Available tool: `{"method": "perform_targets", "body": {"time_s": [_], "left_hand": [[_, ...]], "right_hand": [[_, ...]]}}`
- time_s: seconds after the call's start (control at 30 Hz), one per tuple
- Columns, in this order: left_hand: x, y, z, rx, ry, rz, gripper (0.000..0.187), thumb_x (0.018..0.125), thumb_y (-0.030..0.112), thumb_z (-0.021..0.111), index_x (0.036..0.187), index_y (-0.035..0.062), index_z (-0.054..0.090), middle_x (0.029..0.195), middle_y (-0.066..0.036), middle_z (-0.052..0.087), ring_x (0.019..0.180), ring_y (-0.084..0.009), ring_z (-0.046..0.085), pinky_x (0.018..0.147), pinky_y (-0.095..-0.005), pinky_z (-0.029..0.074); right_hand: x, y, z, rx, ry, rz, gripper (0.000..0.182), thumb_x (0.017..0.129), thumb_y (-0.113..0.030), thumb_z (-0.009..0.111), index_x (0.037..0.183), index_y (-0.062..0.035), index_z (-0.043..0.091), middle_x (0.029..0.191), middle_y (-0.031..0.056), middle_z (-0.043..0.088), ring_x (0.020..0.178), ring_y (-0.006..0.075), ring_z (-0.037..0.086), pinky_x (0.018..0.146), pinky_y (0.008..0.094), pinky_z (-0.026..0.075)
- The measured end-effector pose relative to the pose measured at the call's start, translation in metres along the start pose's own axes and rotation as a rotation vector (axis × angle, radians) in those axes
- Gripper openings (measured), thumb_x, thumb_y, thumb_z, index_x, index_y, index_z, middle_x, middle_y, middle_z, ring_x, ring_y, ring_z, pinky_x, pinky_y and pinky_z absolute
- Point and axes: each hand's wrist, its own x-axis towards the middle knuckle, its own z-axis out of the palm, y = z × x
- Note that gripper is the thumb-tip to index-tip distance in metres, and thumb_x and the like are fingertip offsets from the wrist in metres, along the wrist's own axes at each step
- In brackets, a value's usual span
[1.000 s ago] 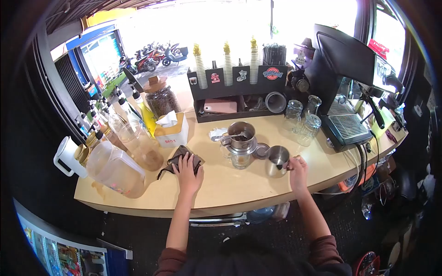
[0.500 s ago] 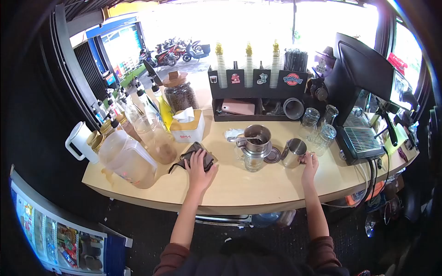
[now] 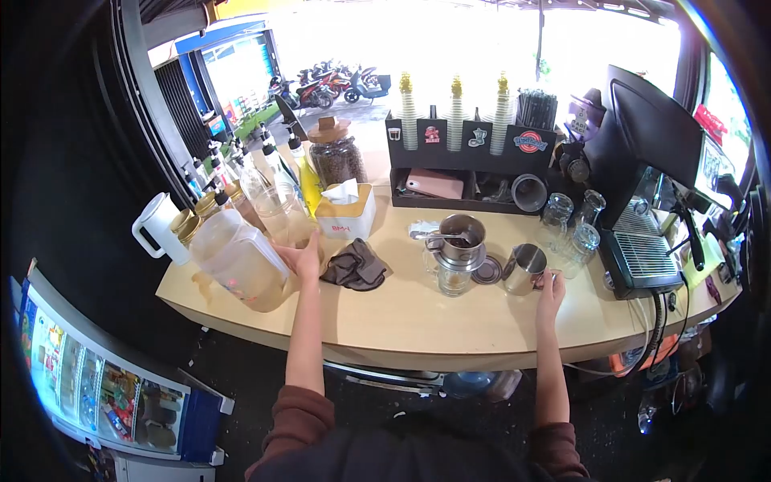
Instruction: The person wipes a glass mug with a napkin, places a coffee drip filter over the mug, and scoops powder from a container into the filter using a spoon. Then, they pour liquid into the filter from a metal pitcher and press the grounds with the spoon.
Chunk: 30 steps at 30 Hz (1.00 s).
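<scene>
My left hand [image 3: 302,256] is at the lower part of a clear plastic container [image 3: 283,210], its thumb and fingers around the sides. A larger frosted plastic pitcher [image 3: 241,261] stands just left of it. The crumpled dark cloth [image 3: 355,266] lies to the right of my left hand. With closed fingers, my right hand [image 3: 550,291] grips the handle of a steel milk pitcher [image 3: 526,271], which rests on the counter. Left of that, a metal coffee dripper [image 3: 459,243] with a spoon in it sits over a glass mug [image 3: 454,281]. A round metal lid [image 3: 487,271] lies beside them.
A tissue box [image 3: 347,222] and a jar of coffee beans [image 3: 337,161] stand behind the left hand, near several pump bottles. A black organizer [image 3: 474,177] with stacked cups is at the back. Glass mugs [image 3: 580,241] and an espresso machine [image 3: 642,249] are on the right.
My left hand has let go of the dark cloth and moved left to the clear plastic container. My right hand stays on the steel milk pitcher. The view has shifted slightly.
</scene>
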Motion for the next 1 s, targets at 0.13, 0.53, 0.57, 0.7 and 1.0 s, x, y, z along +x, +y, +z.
{"method": "perform_targets", "body": {"time_s": [0.13, 0.53, 0.57, 0.7, 1.0], "left_hand": [[-0.002, 0.008, -0.007, -0.115, -0.171, -0.21, 0.116, 0.061, 0.035, 0.084, 0.14, -0.0092, 0.012, 0.141, -0.028, 0.029, 0.133, -0.035, 0.029, 0.11, -0.0392, 0.025], [-0.028, 0.027, 0.001, -0.255, -0.542, -0.066, 0.101, 0.061, 0.032, 0.085, 0.136, -0.0034, 0.028, 0.13, -0.024, 0.045, 0.124, -0.0334, 0.043, 0.105, -0.0391, 0.033], [-0.028, 0.029, 0.001, -0.282, -0.583, -0.07, 0.1, 0.061, 0.031, 0.085, 0.136, -0.0026, 0.028, 0.132, -0.024, 0.043, 0.126, -0.0325, 0.041, 0.105, -0.0388, 0.032], [-0.053, 0.014, 0.001, -0.397, -0.458, -0.064, 0.087, 0.068, 0.028, 0.081, 0.134, -0.0013, 0.031, 0.137, -0.02, 0.038, 0.13, -0.0303, 0.034, 0.107, -0.0398, 0.027], [-0.116, 0.095, -0.02, -0.609, -0.807, 0.25, 0.071, 0.076, 0.02, 0.073, 0.133, 0.0018, 0.036, 0.134, -0.014, 0.042, 0.127, -0.0251, 0.04, 0.107, -0.0403, 0.029]], "right_hand": [[0.001, 0.0, -0.001, -0.014, -0.003, 0.009, 0.023, 0.096, -0.015, 0.05, 0.076, -0.0042, 0.048, 0.07, 0.0028, 0.052, 0.065, 0.0106, 0.05, 0.062, 0.0238, 0.041], [0.0, 0.002, -0.001, -0.011, -0.042, -0.015, 0.025, 0.097, -0.017, 0.047, 0.075, -0.0049, 0.047, 0.072, 0.0032, 0.053, 0.067, 0.0093, 0.047, 0.062, 0.0235, 0.038], [-0.001, 0.003, -0.001, -0.012, -0.038, -0.018, 0.025, 0.097, -0.017, 0.047, 0.075, -0.0049, 0.047, 0.072, 0.0032, 0.053, 0.067, 0.0093, 0.047, 0.062, 0.0235, 0.038], [-0.004, 0.002, -0.001, -0.075, -0.03, -0.04, 0.023, 0.097, -0.018, 0.048, 0.078, -0.0044, 0.048, 0.072, 0.0027, 0.054, 0.066, 0.0085, 0.048, 0.062, 0.023, 0.039], [-0.007, -0.008, 0.006, -0.096, -0.003, -0.009, 0.02, 0.097, -0.019, 0.048, 0.085, -0.0036, 0.049, 0.072, 0.0025, 0.054, 0.066, 0.0078, 0.047, 0.062, 0.023, 0.039]]}}
